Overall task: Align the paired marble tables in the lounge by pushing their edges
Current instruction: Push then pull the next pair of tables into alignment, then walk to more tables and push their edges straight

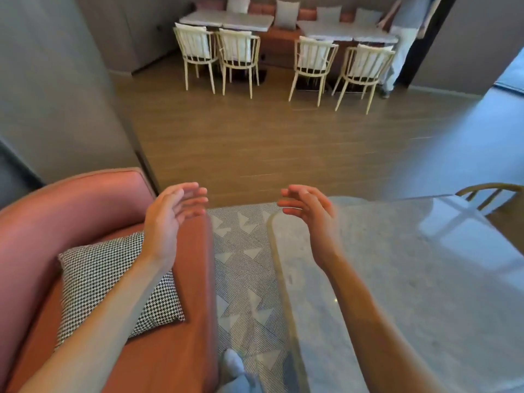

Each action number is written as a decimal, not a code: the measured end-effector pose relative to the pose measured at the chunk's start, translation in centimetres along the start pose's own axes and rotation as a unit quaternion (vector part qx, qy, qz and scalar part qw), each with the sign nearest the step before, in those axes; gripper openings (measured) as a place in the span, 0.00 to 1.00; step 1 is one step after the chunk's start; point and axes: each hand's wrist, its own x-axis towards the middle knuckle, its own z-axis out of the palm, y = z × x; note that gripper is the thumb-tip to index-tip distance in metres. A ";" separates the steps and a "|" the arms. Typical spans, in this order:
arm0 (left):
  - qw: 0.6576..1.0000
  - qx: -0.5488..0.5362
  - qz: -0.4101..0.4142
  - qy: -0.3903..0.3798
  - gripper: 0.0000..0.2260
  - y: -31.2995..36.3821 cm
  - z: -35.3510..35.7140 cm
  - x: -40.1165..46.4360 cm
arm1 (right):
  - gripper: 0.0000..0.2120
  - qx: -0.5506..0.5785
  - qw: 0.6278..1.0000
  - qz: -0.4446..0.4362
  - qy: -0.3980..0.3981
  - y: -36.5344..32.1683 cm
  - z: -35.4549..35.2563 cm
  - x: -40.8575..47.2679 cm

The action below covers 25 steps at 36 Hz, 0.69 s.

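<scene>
A person's left hand (173,214) and right hand (307,214) hang in the air at the centre of the frame, palms turned toward each other, fingers loosely spread and slightly curled, holding nothing and touching nothing. The left forearm crosses above a terracotta armchair (56,222) at lower left, whose seat carries a black-and-white houndstooth cushion (93,282) leaning against its back. The right forearm reaches over a pale marble table (411,293) filling the lower right, its rounded edge running down the middle of the frame; its glossy top mirrors a window. Between chair and table lies a grey rug (241,265) with a triangle pattern, and a foot in a light sock (231,364) shows at the bottom edge. A curved wooden chair back (487,188) peeks past the table's far corner at right.

Beyond the rug stretches a wood-plank floor (269,143). At the top of the frame, well apart from the hands, stand the paired marble tables (226,19), a left pair end to end and a second marble pair (348,34) to their right, with a gap between the two sets. Four cream spindle-back chairs (238,58) face them, and an orange bench with grey pillows (286,14) runs behind. A second person (402,38) in light clothes stands at the right pair's far end, one hand near its edge. Grey walls (56,95) close the left side.
</scene>
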 end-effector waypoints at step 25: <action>0.993 -0.003 0.088 0.080 0.13 0.1 -4.5 35.3 | 0.11 -0.005 0.993 -0.060 -0.106 3.0 19.4 36.3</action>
